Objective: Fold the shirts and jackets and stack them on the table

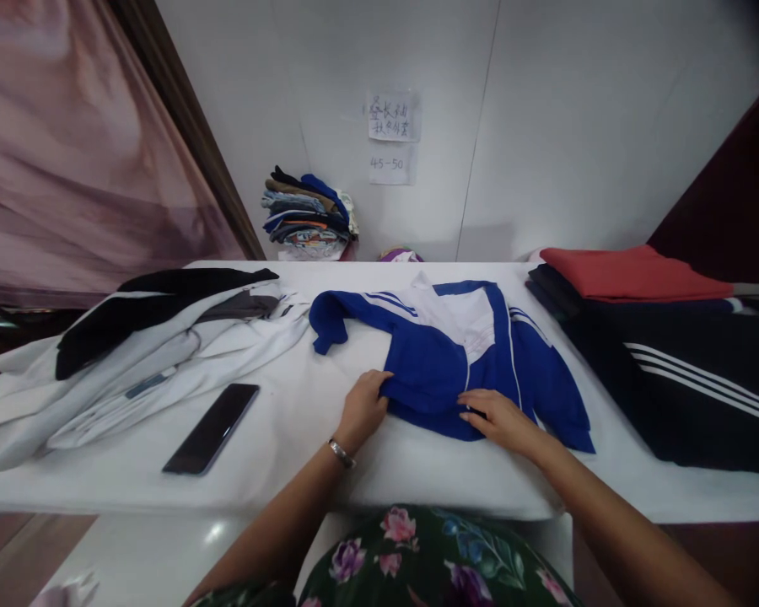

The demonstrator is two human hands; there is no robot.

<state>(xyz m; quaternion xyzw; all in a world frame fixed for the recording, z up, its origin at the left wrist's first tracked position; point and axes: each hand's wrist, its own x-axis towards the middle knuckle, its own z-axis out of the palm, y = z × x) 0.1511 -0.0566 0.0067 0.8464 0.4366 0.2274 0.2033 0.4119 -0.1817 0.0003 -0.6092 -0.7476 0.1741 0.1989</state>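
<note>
A blue and white jacket (pixel 427 358) with striped sleeves lies spread on the white-covered table (pixel 304 472), its collar toward the wall. One sleeve bends out to the left; the other slants down to the right. My left hand (pixel 363 409) pinches the jacket's lower left corner, with a silver bracelet on that wrist. At the lower hem near the front opening, my right hand (pixel 497 417) has thumb and fingers closed on the fabric edge.
Loose white, grey and black garments (pixel 145 346) lie at the left, beside a dark phone (pixel 212 428). Folded clothes, red (pixel 638 274) and black with white stripes (pixel 696 371), are stacked at the right. Another clothes pile (pixel 309 215) stands by the wall, near handwritten paper signs (pixel 390 139).
</note>
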